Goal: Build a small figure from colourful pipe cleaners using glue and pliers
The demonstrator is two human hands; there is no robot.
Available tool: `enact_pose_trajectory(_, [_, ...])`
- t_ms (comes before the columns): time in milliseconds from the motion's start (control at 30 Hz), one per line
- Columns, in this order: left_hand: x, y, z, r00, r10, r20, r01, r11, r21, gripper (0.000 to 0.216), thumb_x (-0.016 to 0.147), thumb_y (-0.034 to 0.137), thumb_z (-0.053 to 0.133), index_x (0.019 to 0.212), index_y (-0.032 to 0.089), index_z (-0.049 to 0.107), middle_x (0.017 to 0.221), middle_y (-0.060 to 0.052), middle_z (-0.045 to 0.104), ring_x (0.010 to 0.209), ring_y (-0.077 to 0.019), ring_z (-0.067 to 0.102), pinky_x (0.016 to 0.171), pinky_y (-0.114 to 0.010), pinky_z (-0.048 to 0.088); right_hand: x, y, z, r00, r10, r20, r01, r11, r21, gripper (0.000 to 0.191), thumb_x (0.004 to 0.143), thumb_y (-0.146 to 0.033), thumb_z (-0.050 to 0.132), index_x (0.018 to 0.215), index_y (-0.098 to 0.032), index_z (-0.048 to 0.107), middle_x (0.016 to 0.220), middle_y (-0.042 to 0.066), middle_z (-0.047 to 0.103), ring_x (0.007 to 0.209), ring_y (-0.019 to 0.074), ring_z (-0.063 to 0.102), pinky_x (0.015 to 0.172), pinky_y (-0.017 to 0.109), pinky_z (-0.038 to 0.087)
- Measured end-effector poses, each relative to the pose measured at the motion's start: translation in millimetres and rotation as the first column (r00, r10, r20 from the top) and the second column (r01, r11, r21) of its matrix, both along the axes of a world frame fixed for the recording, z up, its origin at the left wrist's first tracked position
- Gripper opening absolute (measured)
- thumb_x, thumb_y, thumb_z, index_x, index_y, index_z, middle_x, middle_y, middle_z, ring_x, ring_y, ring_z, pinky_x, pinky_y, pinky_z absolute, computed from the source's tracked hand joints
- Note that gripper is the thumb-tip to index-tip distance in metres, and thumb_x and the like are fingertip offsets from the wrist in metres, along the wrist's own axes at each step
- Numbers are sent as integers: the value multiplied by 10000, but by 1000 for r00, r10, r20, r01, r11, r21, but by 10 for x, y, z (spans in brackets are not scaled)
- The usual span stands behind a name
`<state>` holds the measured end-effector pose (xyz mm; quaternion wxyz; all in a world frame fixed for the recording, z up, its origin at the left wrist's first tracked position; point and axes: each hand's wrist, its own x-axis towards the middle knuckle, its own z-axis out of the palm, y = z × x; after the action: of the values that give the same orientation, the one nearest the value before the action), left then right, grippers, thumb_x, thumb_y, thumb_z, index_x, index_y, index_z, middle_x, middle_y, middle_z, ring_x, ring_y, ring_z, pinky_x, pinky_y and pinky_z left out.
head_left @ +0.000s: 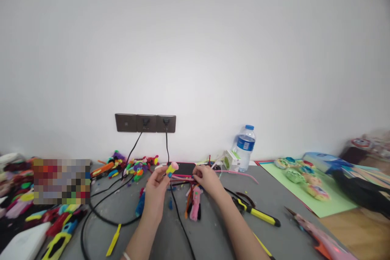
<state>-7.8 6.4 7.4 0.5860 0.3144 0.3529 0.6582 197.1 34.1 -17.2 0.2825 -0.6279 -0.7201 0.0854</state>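
My left hand [157, 195] is raised over the grey table [213, 227], fingers pinched on a small craft piece [171, 168] with a pink top and yellow body. My right hand [207, 179] is closed next to it, fingertips on a thin pink pipe cleaner [234, 173] that runs off to the right. Below the hands lies a bundle of pink, orange and black pipe cleaners [195, 205]. A blue fuzzy piece [140, 206] lies by my left wrist.
Black cables [103, 215] run from a dark wall socket strip [145, 123] across the table. Colourful craft pieces [131, 166] are heaped at the left and back. Yellow-handled pliers [258, 214], a water bottle [245, 147], a green mat [304, 189] with round crafts and a glue gun [317, 237] are at the right.
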Motion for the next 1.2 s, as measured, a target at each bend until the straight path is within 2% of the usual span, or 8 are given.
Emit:
enact_pose_trajectory(200, [40,-11,-111,993,35,-111,-36,999,-10,410,531,314,848,889,170,708,800,-24,686,608,-100,533,573,-216,425,19,-48,11,998,68,0,-68,996,-55,129,729,-80,615,732,-198,668,731,-4,580,761,162,523,706,258,341])
enact_pose_trajectory(467, [37,0,-129,994,73,-86,-73,997,4,451,505,318,859,902,171,702,859,-36,686,637,-113,537,576,-228,405,-42,-90,-6,995,35,97,-30,998,-53,177,750,-88,610,747,-233,713,840,34,613,908,225,527,819,362,305])
enact_pose_trajectory(667, [34,-11,-112,993,73,-96,-71,997,23,456,528,327,848,926,169,694,895,-47,676,650,-108,537,583,-218,417,-40,-61,22,989,32,-141,-11,989,147,163,806,-113,525,810,-205,660,812,25,600,846,193,553,802,326,357])
enact_pose_trajectory(800, [35,-20,-81,995,50,-81,-48,999,27,450,531,312,842,930,170,690,930,-57,672,705,-126,558,593,-218,425,-7,-97,151,960,104,-260,-1,930,368,125,836,-158,492,838,-194,612,819,37,616,756,178,546,752,306,397])
enact_pose_trajectory(900, [43,-35,-43,997,32,-70,-31,999,10,457,509,292,848,923,171,698,940,-60,680,756,-143,577,612,-224,439,-3,-172,266,931,94,-353,83,887,455,84,861,-203,495,851,-198,578,789,32,626,725,175,559,736,304,416])
enact_pose_trajectory(1000, [54,-51,-13,999,11,-52,-12,1000,-17,424,508,294,849,889,173,709,934,-63,697,754,-148,594,623,-235,450,0,-237,361,818,127,-561,199,853,482,72,899,-274,498,909,-206,522,757,26,644,686,165,589,661,284,435])
enact_pose_trajectory(1133, [59,-47,-34,1000,-5,-14,4,999,-47,384,542,346,836,865,177,718,817,-36,693,630,-112,577,601,-237,461,41,-221,403,501,256,-827,343,818,461,143,910,-356,506,959,-232,454,656,-35,609,523,118,531,562,245,427])
enact_pose_trajectory(1200, [58,-35,-61,1000,-11,3,11,999,-52,375,556,362,828,863,174,721,735,-23,675,597,-109,570,591,-237,468,73,-176,384,351,280,-894,376,832,408,170,881,-374,537,941,-236,459,610,-61,571,493,104,502,512,220,400])
